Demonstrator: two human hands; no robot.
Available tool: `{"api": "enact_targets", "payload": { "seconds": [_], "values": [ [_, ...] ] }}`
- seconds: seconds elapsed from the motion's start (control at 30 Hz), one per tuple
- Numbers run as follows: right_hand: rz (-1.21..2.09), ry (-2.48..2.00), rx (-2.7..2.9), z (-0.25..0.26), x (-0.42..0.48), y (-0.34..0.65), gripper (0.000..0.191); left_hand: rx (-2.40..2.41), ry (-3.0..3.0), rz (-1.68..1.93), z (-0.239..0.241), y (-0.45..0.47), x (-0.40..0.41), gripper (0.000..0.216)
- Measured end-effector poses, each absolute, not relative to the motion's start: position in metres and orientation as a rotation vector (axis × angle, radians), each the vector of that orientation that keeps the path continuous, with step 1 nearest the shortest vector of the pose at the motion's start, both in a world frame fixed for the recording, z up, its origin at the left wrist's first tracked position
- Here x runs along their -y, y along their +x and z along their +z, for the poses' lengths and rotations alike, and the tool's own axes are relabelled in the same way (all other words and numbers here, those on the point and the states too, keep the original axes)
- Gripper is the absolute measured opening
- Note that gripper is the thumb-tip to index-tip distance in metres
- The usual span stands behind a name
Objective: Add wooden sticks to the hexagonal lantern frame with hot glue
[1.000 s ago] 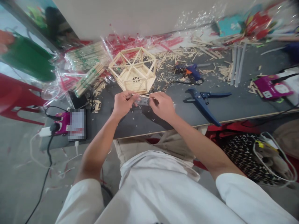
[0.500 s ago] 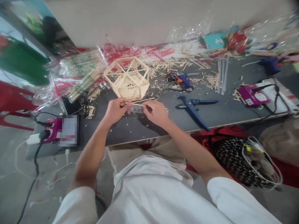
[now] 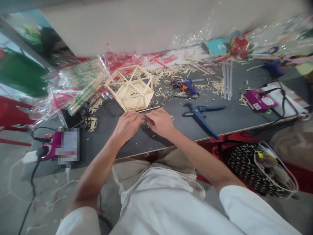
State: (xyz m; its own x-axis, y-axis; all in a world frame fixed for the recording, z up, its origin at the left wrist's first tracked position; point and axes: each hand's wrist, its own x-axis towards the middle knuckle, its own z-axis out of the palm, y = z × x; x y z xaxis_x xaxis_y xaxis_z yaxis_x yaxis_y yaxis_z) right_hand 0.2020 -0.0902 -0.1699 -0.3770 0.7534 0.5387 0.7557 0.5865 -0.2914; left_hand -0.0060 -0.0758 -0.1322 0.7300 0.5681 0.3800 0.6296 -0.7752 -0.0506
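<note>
My left hand point(image 3: 127, 125) and my right hand point(image 3: 159, 121) are lowered onto the dark tabletop point(image 3: 171, 130), fingertips meeting. Both are curled closed. A thin wooden stick point(image 3: 152, 108) juts out to the right from between them, held at my left fingertips. What my right fingers pinch is hidden under them. Just beyond my hands stands a hexagonal frame of wooden sticks point(image 3: 130, 87).
Blue cutters point(image 3: 201, 115) lie right of my hands, a blue glue gun point(image 3: 186, 84) behind them. Stick offcuts litter the back. Bundles of sticks in plastic point(image 3: 83, 83) lie at left, a purple power strip point(image 3: 52, 145) at the left edge, another point(image 3: 259, 99) at right.
My hands have dropped from just above the table onto its surface and closed together. The small grey strip seen between them before is now covered.
</note>
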Motion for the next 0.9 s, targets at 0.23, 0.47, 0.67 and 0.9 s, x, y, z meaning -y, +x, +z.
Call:
{"api": "enact_targets", "payload": {
  "seconds": [0.23,0.47,0.67,0.9],
  "values": [
    [-0.062,-1.173,2.180,-0.170,0.091,0.199,0.020,0.939,-2.731,-0.509,-0.144,-0.004,0.074,0.032],
    [-0.265,-1.032,2.103,-0.168,0.093,0.199,0.022,0.923,-2.553,-0.540,-0.145,-0.002,0.080,0.034],
    [-0.181,-1.012,2.099,-0.176,0.090,0.197,0.023,1.012,-2.569,-0.457,-0.148,-0.003,0.084,0.025],
    [0.011,-1.054,2.137,-0.184,0.084,0.197,0.025,1.134,-2.586,-0.406,-0.151,-0.002,0.087,0.022]
  ]
}}
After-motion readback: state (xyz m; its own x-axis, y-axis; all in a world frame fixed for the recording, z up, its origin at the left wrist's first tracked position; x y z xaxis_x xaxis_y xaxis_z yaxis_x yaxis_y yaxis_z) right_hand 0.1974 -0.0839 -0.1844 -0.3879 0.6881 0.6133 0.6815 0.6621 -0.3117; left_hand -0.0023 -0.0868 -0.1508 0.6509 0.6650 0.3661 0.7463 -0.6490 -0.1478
